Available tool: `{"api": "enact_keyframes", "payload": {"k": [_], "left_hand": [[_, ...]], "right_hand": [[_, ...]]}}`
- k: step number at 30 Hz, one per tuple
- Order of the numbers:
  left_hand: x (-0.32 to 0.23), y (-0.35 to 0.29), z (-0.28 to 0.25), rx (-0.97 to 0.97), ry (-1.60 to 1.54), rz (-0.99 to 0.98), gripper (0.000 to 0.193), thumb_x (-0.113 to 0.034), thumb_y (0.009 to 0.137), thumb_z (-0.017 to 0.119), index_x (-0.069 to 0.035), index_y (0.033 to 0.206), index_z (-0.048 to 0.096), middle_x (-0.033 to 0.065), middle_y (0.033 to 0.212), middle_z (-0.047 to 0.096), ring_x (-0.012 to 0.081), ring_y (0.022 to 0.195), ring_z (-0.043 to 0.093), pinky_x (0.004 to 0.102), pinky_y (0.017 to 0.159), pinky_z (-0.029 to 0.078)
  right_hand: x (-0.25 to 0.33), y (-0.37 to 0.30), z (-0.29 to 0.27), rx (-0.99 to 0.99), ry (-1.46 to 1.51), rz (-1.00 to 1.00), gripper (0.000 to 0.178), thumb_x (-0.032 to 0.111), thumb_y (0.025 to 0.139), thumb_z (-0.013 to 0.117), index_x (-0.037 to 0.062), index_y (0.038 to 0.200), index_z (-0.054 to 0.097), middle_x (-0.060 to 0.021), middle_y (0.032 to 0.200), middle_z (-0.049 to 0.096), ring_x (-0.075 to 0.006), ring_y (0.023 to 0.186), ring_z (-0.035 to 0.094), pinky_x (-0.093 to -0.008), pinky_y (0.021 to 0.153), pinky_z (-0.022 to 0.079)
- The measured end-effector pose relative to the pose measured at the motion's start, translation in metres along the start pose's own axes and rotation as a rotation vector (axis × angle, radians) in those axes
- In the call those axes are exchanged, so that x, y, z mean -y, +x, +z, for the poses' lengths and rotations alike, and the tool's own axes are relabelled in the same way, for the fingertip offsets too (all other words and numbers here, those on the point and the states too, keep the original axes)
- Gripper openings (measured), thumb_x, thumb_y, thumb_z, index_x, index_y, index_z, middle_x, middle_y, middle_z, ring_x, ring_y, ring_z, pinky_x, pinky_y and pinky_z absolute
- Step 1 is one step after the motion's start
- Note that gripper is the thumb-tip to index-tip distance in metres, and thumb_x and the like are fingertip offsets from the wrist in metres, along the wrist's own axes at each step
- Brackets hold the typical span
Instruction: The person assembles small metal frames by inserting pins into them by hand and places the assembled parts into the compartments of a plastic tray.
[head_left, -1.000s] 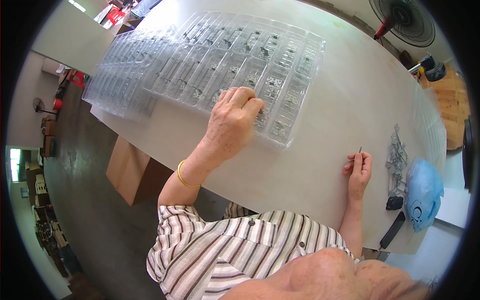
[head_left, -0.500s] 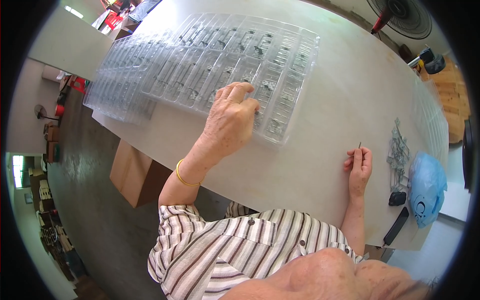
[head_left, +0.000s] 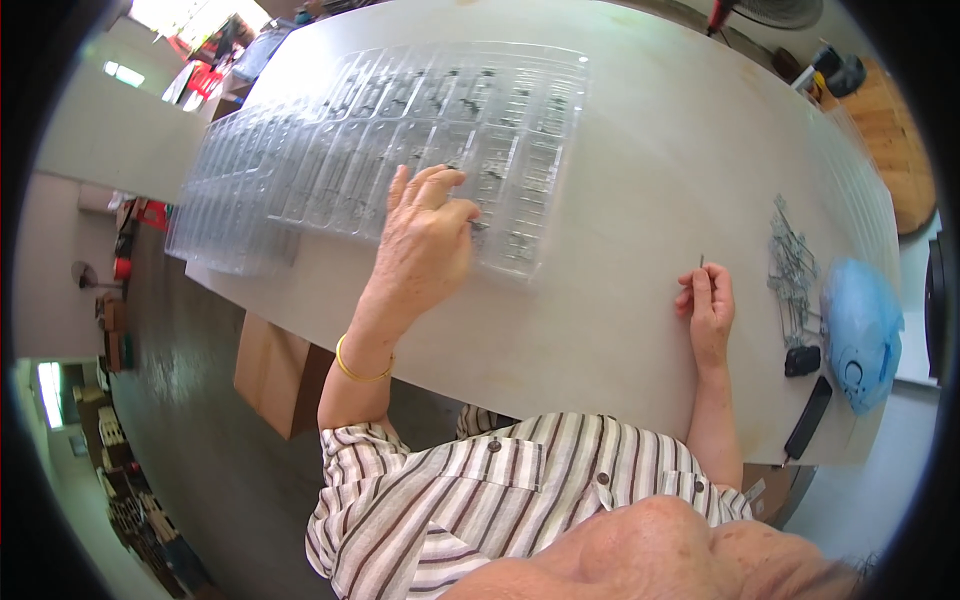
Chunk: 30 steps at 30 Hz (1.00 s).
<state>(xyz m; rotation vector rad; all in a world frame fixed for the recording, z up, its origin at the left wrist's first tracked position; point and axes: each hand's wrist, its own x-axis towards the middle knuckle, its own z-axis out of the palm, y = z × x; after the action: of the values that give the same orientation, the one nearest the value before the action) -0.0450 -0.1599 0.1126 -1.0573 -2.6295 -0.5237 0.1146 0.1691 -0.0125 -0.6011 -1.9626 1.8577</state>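
Observation:
My left hand (head_left: pixel 425 235), with a yellow bangle at the wrist, is over the near half of a clear plastic compartment tray (head_left: pixel 510 132). Its fingers bend down to the slots, thumb and forefinger close together; whatever lies between the tips is hidden. Small metal parts (head_left: pixel 470 103) sit in several of the tray's long compartments. To the right, my right hand (head_left: pixel 711 305) rests low over the white table (head_left: pixel 610 230). A short, thin, dark metal pin (head_left: pixel 701 261) sticks up from its pinched thumb and fingers.
More clear trays (head_left: pixel 225 215) lie at the left. On the right are a heap of wire-like metal parts (head_left: pixel 793 270), a blue plastic bag (head_left: pixel 862 335), a small black object (head_left: pixel 802 361) and a black bar-shaped object (head_left: pixel 808 420). A cardboard box (head_left: pixel 275 375) stands below the table's edge.
The view has shifted a little, so the table and trays sit differently in the picture. My left hand stays over the same part of the tray; my right hand still pinches the pin.

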Motion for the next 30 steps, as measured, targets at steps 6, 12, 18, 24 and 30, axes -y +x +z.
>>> {"api": "enact_keyframes", "payload": {"k": [6,12,18,24,30], "left_hand": [[-0.019,0.003,0.007,-0.231,0.043,0.082,0.020,0.004,0.083,0.063,-0.002,0.100,0.068,0.0168,0.119,0.063,0.0324,0.119,0.059,0.0561,0.113,0.034],[-0.087,-0.005,0.014,-0.362,-0.123,0.266,0.017,0.006,0.086,0.064,-0.002,0.100,0.068,0.0132,0.103,0.065,0.0301,0.098,0.064,0.0515,0.103,0.047],[-0.125,0.003,0.044,-0.225,-0.211,0.498,0.022,0.006,0.083,0.067,-0.004,0.103,0.068,0.0082,0.093,0.061,0.0233,0.087,0.061,0.0503,0.101,0.047],[-0.149,0.024,0.062,-0.173,-0.266,0.583,0.030,0.005,0.076,0.067,-0.005,0.104,0.069,0.0056,0.096,0.059,0.0229,0.088,0.060,0.0487,0.104,0.044],[-0.183,0.058,0.078,-0.104,-0.310,0.601,0.020,0.005,0.081,0.069,-0.003,0.100,0.068,0.0083,0.093,0.061,0.0260,0.087,0.061,0.0486,0.099,0.047]], "right_hand": [[-0.013,0.007,0.001,-0.033,0.035,0.042,0.013,0.021,0.104,0.055,0.0086,0.105,0.058,-0.0010,0.087,0.066,-0.0058,0.063,0.056,-0.0221,0.054,0.047],[-0.012,0.010,0.008,0.016,0.035,-0.004,0.010,0.017,0.103,0.056,0.0072,0.105,0.057,-0.0014,0.081,0.064,-0.0074,0.064,0.059,-0.0240,0.056,0.049],[-0.007,0.006,0.013,0.057,0.045,-0.001,0.011,0.018,0.103,0.057,0.0069,0.102,0.056,-0.0013,0.078,0.062,-0.0088,0.064,0.059,-0.0262,0.059,0.049],[0.001,0.002,0.016,0.061,-0.107,-0.094,0.012,0.017,0.100,0.060,0.0058,0.101,0.056,-0.0088,0.077,0.064,-0.0212,0.066,0.062,-0.0354,0.063,0.050],[-0.003,-0.005,0.003,0.298,-0.193,-0.360,0.011,0.016,0.096,0.062,0.0063,0.099,0.058,-0.0123,0.084,0.066,-0.0328,0.077,0.064,-0.0401,0.067,0.051]]}}
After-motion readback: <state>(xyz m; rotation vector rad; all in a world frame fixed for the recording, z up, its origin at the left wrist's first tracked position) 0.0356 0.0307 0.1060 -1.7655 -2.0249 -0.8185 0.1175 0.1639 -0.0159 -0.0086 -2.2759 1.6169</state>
